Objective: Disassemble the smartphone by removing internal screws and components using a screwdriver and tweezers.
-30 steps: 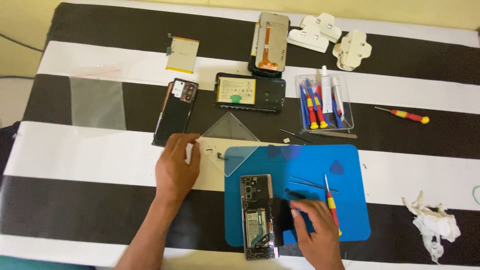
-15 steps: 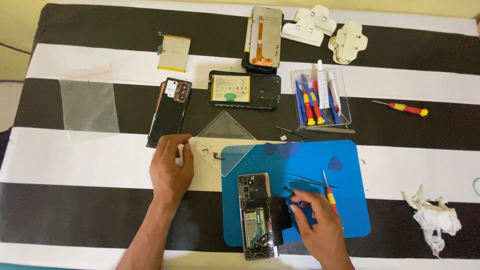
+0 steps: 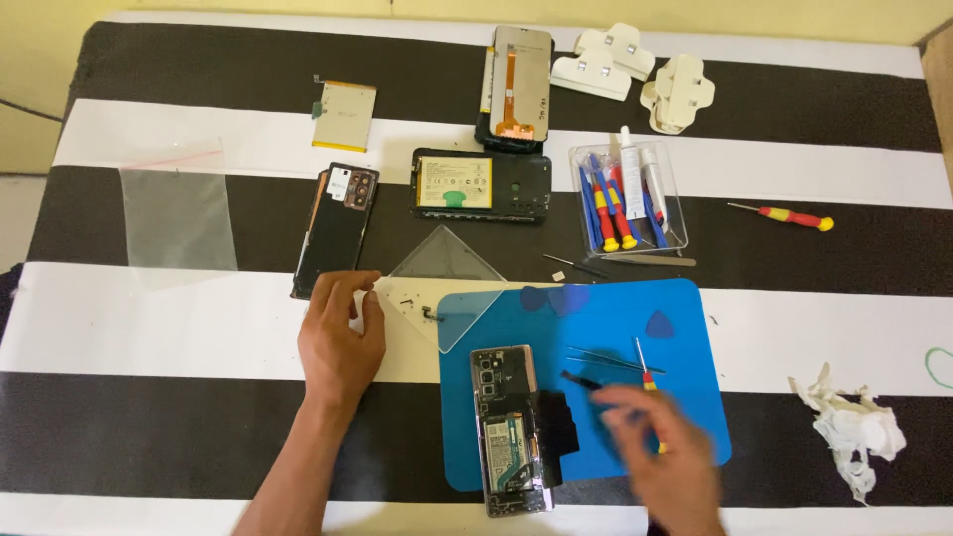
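A: Where are the two hands now?

B: The left hand [image 3: 340, 342] lies flat on the bench [image 3: 149, 328], on a white stripe near the front edge. Its fingers are loosely spread and hold nothing. The fingertips are just beside the lower end of a black phone back cover [image 3: 336, 228] and close to the left corner of a clear triangular plate [image 3: 447, 270].

A: And the right one?

B: The right hand [image 3: 660, 457] is blurred, near the front edge of the bench, over the blue work mat [image 3: 596, 318]. Its grip seems pressed around a small dark tool [image 3: 581, 380], but I cannot tell this for sure because of the blur. A red and yellow screwdriver [image 3: 647, 372] lies on the mat partly under the hand, and thin tweezers [image 3: 606, 357] lie just beside it.

A: Where is the opened phone?

B: The opened phone [image 3: 508, 429] lies on the left part of the blue mat, its lower end reaching over the mat's front edge. The inside parts are visible. The right hand is near it but not touching.

A: What else is on the bench?

B: Toward the back edge there is a phone frame with a battery [image 3: 481, 185], a screen with an orange ribbon cable [image 3: 518, 84] and a separate flat battery [image 3: 344, 115]. A clear tray of tools [image 3: 627, 199] stands right of the frame. Another red and yellow screwdriver [image 3: 784, 215] lies toward the right edge, and a crumpled white tissue [image 3: 849, 427] is near the front right corner
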